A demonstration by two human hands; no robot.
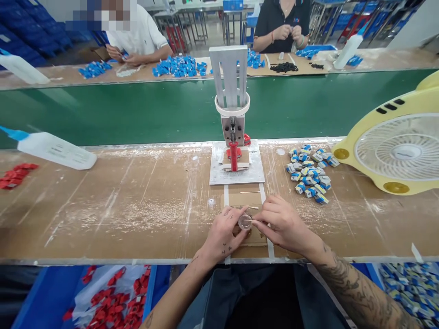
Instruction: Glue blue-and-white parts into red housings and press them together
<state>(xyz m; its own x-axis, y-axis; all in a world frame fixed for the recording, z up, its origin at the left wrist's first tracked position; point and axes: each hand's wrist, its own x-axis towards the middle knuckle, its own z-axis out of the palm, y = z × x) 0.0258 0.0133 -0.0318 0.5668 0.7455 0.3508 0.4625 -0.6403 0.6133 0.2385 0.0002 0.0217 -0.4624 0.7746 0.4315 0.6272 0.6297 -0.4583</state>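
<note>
My left hand [226, 230] is closed around a small round clear cup [244, 222] at the front middle of the bench. Beside it, my right hand [283, 224] pinches a thin stick [250, 221], its tip at the cup; the stick's exact kind is too small to tell. Beneath both hands lies a cardboard piece [236, 199] with white tape along its sides. Another thin stick [249, 192] rests on the cardboard. Just behind stands a toggle-clamp fixture [236, 178] with a red handle [233, 156] and a red part [244, 152] in it.
Blue-white-yellow pieces [308, 173] are piled right, near a yellow fan [394, 151]. A white squeeze bottle [56, 148] and red pieces [17, 176] lie left. Blue bins [32, 297] sit below the front edge. Two people work across a green conveyor belt [154, 109].
</note>
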